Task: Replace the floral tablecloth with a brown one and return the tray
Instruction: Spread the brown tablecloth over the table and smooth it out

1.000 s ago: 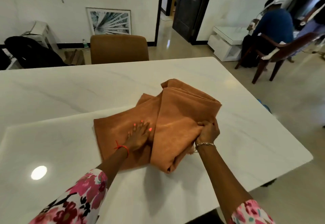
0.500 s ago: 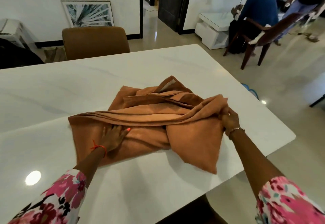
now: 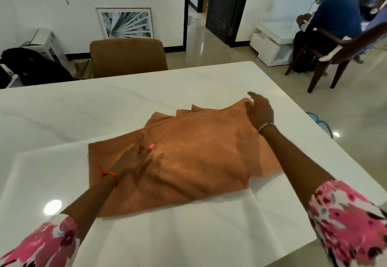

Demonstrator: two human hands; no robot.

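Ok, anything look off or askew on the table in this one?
The brown cloth is only partly unfolded and lies skewed to the table edges, with folded layers fanned out at its far side. The left hand presses it flat; the right hand is at its far corner. No spills or damage.

**Wearer's clothing and adornments**

Both forearms bare below short floral sleeves: left sleeve [image 3: 39, 243] and right sleeve [image 3: 347, 222], pink and red blooms on white, with dark and teal flecks. Left hand [image 3: 132, 160]: red thread band [image 3: 109, 175] at the wrist, orange-pink nail polish. Right hand [image 3: 260, 111]: silver chain bracelet [image 3: 265, 126].
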